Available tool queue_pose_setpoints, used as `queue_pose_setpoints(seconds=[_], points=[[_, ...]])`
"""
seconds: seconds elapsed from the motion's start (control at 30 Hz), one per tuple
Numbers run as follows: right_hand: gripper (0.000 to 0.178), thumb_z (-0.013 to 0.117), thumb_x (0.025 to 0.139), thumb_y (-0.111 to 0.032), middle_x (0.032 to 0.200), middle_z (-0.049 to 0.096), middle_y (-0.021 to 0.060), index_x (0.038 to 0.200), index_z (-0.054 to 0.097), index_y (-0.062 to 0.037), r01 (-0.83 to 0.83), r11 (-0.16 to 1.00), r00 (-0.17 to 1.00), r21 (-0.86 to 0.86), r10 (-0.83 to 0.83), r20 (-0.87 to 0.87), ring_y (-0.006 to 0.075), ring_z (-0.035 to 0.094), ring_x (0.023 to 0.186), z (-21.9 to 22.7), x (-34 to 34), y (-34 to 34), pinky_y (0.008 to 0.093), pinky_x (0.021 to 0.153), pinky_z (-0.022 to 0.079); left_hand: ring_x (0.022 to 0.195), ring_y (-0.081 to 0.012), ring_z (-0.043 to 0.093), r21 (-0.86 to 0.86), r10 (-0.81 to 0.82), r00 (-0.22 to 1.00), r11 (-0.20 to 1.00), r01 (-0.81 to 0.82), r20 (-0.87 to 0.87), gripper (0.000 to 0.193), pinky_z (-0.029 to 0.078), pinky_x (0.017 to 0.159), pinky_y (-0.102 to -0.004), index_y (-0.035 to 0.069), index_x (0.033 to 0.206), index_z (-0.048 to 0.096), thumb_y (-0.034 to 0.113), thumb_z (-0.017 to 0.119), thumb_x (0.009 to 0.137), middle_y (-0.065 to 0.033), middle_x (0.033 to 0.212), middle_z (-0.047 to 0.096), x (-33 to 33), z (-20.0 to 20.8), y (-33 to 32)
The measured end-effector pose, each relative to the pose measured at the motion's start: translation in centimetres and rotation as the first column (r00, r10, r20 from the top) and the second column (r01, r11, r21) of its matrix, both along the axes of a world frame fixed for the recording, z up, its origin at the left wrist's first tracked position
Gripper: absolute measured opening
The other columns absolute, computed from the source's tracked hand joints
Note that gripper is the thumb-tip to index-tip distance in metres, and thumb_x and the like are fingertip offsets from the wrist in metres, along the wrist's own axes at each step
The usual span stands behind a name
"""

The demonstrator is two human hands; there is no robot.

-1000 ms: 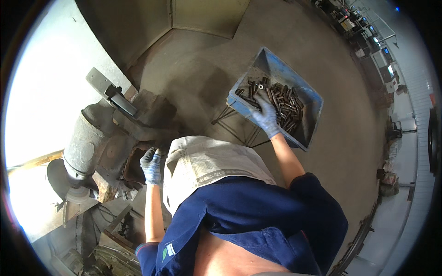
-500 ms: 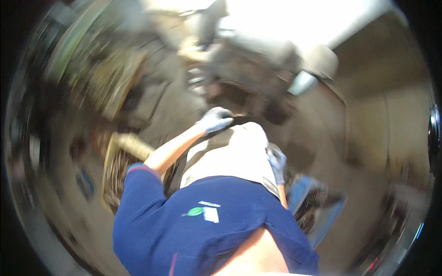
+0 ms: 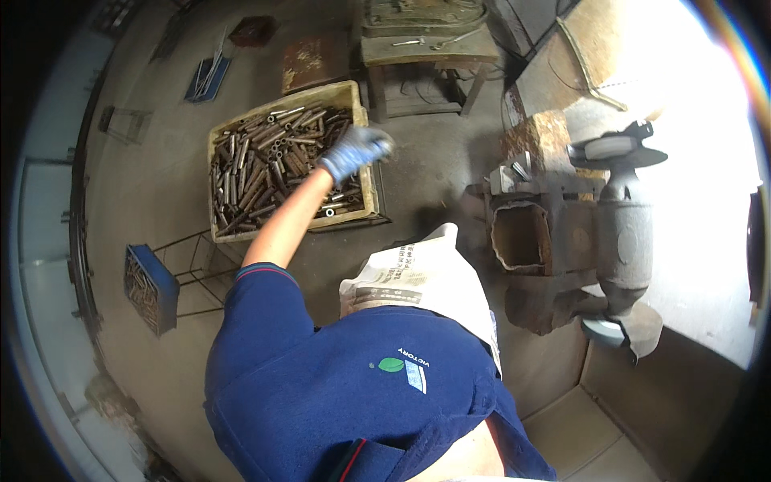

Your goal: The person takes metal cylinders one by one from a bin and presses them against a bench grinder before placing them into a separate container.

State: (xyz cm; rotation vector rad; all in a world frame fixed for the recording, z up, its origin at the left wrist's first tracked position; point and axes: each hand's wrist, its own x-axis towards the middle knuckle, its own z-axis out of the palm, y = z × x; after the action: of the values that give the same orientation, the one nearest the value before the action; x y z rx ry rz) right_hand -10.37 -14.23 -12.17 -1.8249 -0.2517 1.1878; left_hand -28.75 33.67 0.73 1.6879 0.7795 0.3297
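My left hand [image 3: 353,154], in a blue and grey glove, is over the right rim of a pale yellowish tub [image 3: 369,195]. Its fingers are curled in and slightly blurred; whatever they may hold does not show. Rusty and bare metal tubes [image 3: 257,173] fill the tub in a loose heap, below and left of this hand. My right hand is out of sight behind my body and the white printed apron [image 3: 434,269].
A grinder [image 3: 626,245] with a wheel at each end stands on a rusty base to the right. A blue bin [image 3: 166,281] of small parts sits on a wire stand at left. Beyond the tub are a metal table [image 3: 426,52] bearing tools and a rusty box [image 3: 316,64].
My view has swung round, bringing the tub in front and the grinder to the right. My left arm now reaches out over the tub, away from my lap; my right hand has left the view.
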Motion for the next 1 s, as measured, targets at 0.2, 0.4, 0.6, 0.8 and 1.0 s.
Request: queue_pose_setpoints(seconds=[0.2, 0.4, 0.6, 0.8, 1.0], points=[[0.027, 0.058, 0.091, -0.022, 0.079, 0.064, 0.0028, 0.092, 0.066, 0.0043, 0.071, 0.994, 0.997, -0.086, -0.071, 0.006, 0.0082, 0.055, 0.069, -0.2, 0.8, 0.5, 0.0226, 0.063, 0.046, 0.062, -0.0155, 0.065, 0.122, 0.350, 0.856, 0.937, -0.328, -0.381, 0.020, 0.053, 0.064, -0.0283, 0.003, 0.095, 0.067, 0.017, 0.064, 0.081, -0.0086, 0.079, 0.067, -9.1, -9.3, 10.4], [0.027, 0.059, 0.090, -0.021, 0.079, 0.064, 0.0028, 0.092, 0.066, 0.0044, 0.125, 0.979, 0.992, -0.160, -0.124, 0.012, 0.0082, 0.055, 0.069, -0.4, 0.8, -0.1, 0.0223, 0.064, 0.046, 0.104, -0.0294, 0.058, 0.389, 0.333, 0.791, 0.912, -0.132, -0.513, 0.034, 0.045, 0.090, -0.0359, 0.010, 0.110, 0.063, 0.017, 0.059, 0.077, -0.0158, 0.113, 0.060, -6.4, -14.0, 13.7], [0.026, 0.059, 0.090, -0.021, 0.079, 0.064, 0.0029, 0.092, 0.066, 0.0046, 0.156, 0.956, 0.988, -0.250, -0.154, 0.030, 0.0082, 0.055, 0.069, 0.1, 0.7, -1.4, 0.0221, 0.064, 0.046, 0.108, -0.0350, 0.055, 0.406, 0.318, 0.688, 0.913, -0.037, -0.653, 0.039, 0.045, 0.091, -0.0407, 0.009, 0.114, 0.059, 0.021, 0.060, 0.077, -0.0194, 0.114, 0.058, -2.6, -14.4, 14.6], [0.026, 0.060, 0.090, -0.020, 0.079, 0.064, 0.0030, 0.093, 0.066, 0.0048, 0.188, 0.944, 0.982, -0.272, -0.182, 0.047, 0.0082, 0.055, 0.069, 0.8, 0.5, -1.4, 0.0218, 0.064, 0.046, 0.098, -0.0345, 0.060, 0.529, 0.368, 0.706, 0.848, 0.012, -0.606, 0.029, 0.049, 0.083, -0.0430, 0.007, 0.097, 0.066, 0.021, 0.042, 0.088, -0.0204, 0.101, 0.063, -2.0, -19.4, 14.8], [0.025, 0.060, 0.089, -0.020, 0.079, 0.064, 0.0030, 0.093, 0.066, 0.0049, 0.202, 0.948, 0.979, -0.245, -0.196, 0.049, 0.0082, 0.055, 0.069, 0.3, 0.3, -0.8, 0.0215, 0.065, 0.046, 0.088, -0.0332, 0.064, 0.621, 0.391, 0.641, 0.764, 0.174, -0.660, 0.026, 0.051, 0.076, -0.0423, 0.004, 0.085, 0.067, 0.014, 0.044, 0.085, -0.0204, 0.089, 0.065, -1.6, -14.8, 13.6]])
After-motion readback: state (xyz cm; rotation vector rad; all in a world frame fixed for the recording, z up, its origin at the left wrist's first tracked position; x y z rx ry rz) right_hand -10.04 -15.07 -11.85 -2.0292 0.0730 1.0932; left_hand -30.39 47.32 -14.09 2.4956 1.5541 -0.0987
